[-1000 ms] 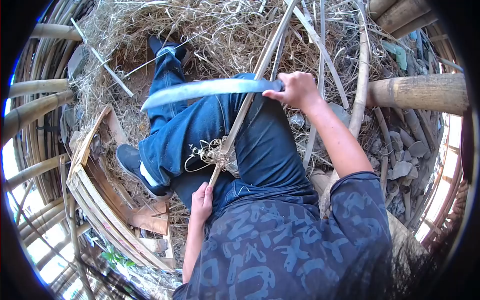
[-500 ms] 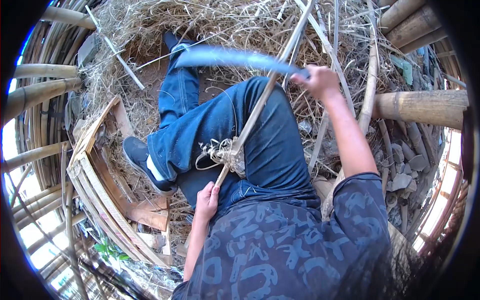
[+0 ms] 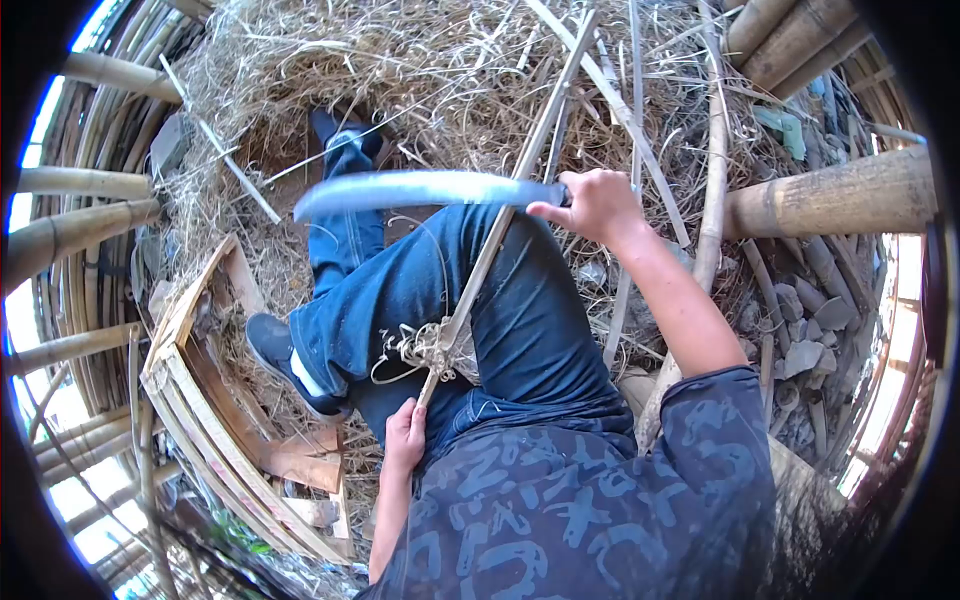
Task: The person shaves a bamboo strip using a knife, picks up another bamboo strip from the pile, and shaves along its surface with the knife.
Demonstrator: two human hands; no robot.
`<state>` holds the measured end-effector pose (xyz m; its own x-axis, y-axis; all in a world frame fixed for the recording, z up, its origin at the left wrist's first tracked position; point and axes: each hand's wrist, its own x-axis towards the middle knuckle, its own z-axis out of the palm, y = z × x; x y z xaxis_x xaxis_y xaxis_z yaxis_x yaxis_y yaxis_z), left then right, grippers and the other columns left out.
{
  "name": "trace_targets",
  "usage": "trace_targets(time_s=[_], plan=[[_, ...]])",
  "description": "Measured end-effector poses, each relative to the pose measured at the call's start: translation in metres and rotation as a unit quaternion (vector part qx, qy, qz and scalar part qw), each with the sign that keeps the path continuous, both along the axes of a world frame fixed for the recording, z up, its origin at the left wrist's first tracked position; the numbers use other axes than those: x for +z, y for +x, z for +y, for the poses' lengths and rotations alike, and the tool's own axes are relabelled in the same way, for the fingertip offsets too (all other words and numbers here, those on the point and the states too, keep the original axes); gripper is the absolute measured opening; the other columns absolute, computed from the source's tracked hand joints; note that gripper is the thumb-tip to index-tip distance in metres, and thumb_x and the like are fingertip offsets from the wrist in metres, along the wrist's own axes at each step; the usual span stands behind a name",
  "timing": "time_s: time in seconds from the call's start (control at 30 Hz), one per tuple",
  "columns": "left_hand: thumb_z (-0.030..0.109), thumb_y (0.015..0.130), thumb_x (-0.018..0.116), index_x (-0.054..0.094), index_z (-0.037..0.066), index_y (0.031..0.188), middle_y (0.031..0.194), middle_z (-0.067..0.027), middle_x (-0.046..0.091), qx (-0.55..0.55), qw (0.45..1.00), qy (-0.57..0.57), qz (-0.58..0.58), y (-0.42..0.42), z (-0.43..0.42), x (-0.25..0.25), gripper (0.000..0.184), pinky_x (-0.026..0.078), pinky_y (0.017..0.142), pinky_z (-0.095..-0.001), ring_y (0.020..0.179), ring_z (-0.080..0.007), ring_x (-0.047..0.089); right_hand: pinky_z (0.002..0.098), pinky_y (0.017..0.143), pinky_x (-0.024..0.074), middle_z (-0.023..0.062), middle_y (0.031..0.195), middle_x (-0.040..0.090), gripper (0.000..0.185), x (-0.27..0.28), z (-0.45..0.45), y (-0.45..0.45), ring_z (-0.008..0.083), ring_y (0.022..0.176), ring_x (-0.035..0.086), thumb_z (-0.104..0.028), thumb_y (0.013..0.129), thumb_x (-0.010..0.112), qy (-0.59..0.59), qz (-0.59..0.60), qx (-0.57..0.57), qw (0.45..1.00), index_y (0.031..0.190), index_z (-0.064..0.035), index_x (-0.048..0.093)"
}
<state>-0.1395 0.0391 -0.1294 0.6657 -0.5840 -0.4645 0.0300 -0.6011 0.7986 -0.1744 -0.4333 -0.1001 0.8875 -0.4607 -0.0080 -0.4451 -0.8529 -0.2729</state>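
Observation:
My right hand [image 3: 592, 205] is closed round the handle of a long curved knife [image 3: 420, 190], its blade pointing left across a bamboo strip [image 3: 490, 250] above my raised knee. The strip slants over my jeans [image 3: 540, 300], and my left hand [image 3: 405, 432] grips its lower end. Curled shavings [image 3: 425, 348] cling to the strip just above my left hand.
Dry shavings [image 3: 420, 60] cover the ground ahead. A wooden crate [image 3: 215, 440] lies at the left beside my shoe [image 3: 272, 345]. Thick bamboo poles [image 3: 830, 192] and rubble [image 3: 805, 340] are at the right, with bamboo walling on both sides.
The knife and my right hand swung up and right along the strip, then came back down towards me. My left hand keeps its hold. The camera view has shifted slightly.

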Motion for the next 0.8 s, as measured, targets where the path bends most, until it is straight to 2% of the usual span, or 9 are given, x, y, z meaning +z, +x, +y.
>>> trace_targets(time_s=[0.07,0.1,0.17,0.23,0.43,0.63,0.7,0.77,0.8], plan=[[0.016,0.099,0.051,0.043,0.002,0.072,0.056,-0.0071,0.035,-0.001,1.000,-0.002,-0.007,-0.002,0.000,0.003,0.031,0.031,0.047,-0.0328,0.052,-0.0127,0.032,0.0388,0.050,0.0520,0.0130,0.055,0.060,0.087,0.001,-0.010,0.001,0.0258,0.052,0.065,-0.088,0.077,0.037,-0.048,-0.011,0.070,0.996,0.061,-0.0054,0.058],[0.015,0.099,0.051,0.043,0.002,0.072,0.056,-0.0071,0.035,0.006,1.000,-0.001,-0.012,-0.003,0.001,0.004,0.031,0.031,0.047,-0.0328,0.052,-0.0129,0.032,0.0371,0.047,0.0530,0.0100,0.051,0.057,0.089,-0.010,-0.026,0.000,0.0203,0.048,0.063,-0.090,0.076,0.034,-0.071,-0.020,0.063,0.995,0.059,-0.0061,0.057],[0.015,0.099,0.052,0.043,0.002,0.072,0.056,-0.0070,0.035,0.004,1.000,-0.006,-0.024,-0.003,0.001,0.002,0.031,0.031,0.047,-0.0325,0.051,-0.0129,0.032,0.0365,0.047,0.0529,0.0091,0.053,0.059,0.092,-0.018,-0.061,-0.003,0.0196,0.049,0.063,-0.091,0.075,0.031,-0.058,-0.060,-0.030,0.996,0.064,-0.0053,0.061],[0.016,0.099,0.052,0.043,0.002,0.072,0.056,-0.0069,0.035,0.011,1.000,-0.007,-0.018,-0.003,-0.003,0.002,0.032,0.031,0.047,-0.0325,0.051,-0.0126,0.032,0.0358,0.046,0.0532,0.0113,0.058,0.062,0.096,-0.013,-0.100,-0.003,0.0206,0.053,0.066,-0.090,0.076,0.030,-0.017,0.013,-0.138,0.990,0.072,-0.0020,0.066],[0.015,0.098,0.052,0.043,0.002,0.071,0.055,-0.0078,0.036,-0.002,0.999,-0.008,-0.045,-0.002,-0.003,0.002,0.032,0.031,0.046,-0.0327,0.051,-0.0124,0.033,0.0404,0.051,0.0558,0.0133,0.059,0.064,0.094,0.002,-0.076,0.000,0.0281,0.058,0.069,-0.087,0.080,0.033,-0.048,-0.021,-0.101,0.993,0.074,0.0002,0.068],[0.015,0.098,0.053,0.043,0.001,0.072,0.054,-0.0084,0.037,-0.002,0.999,-0.002,-0.045,-0.002,-0.002,0.009,0.031,0.031,0.045,-0.0329,0.050,-0.0122,0.033,0.0374,0.054,0.0546,0.0112,0.056,0.062,0.088,-0.003,-0.060,-0.001,0.0251,0.056,0.068,-0.090,0.075,0.035,-0.077,0.003,0.086,0.993,0.065,-0.0078,0.065],[0.015,0.098,0.054,0.044,0.001,0.072,0.054,-0.0092,0.038,0.006,0.999,-0.004,-0.052,-0.004,0.002,0.002,0.031,0.032,0.045,-0.0330,0.049,-0.0128,0.033,0.0373,0.055,0.0551,0.0102,0.060,0.064,0.088,-0.015,-0.085,-0.004,0.0235,0.059,0.069,-0.091,0.073,0.036,-0.093,-0.016,0.002,0.996,0.070,-0.0091,0.069],[0.015,0.098,0.053,0.045,0.001,0.072,0.054,-0.0098,0.038,0.001,0.998,-0.004,-0.064,-0.005,0.000,0.002,0.030,0.032,0.045,-0.0331,0.049,-0.0129,0.034,0.0385,0.060,0.0566,0.0132,0.067,0.068,0.088,-0.002,-0.102,0.000,0.0265,0.069,0.071,-0.087,0.078,0.039,0.017,0.019,-0.171,0.985,0.082,-0.0060,0.072],[0.015,0.098,0.053,0.045,0.002,0.072,0.055,-0.0096,0.037,-0.003,0.998,-0.005,-0.058,-0.004,0.001,0.003,0.030,0.032,0.046,-0.0327,0.050,-0.0124,0.034,0.0383,0.060,0.0568,0.0131,0.067,0.068,0.087,-0.002,-0.110,0.000,0.0261,0.070,0.071,-0.085,0.079,0.039,0.007,0.003,-0.196,0.981,0.083,-0.0049,0.072]])
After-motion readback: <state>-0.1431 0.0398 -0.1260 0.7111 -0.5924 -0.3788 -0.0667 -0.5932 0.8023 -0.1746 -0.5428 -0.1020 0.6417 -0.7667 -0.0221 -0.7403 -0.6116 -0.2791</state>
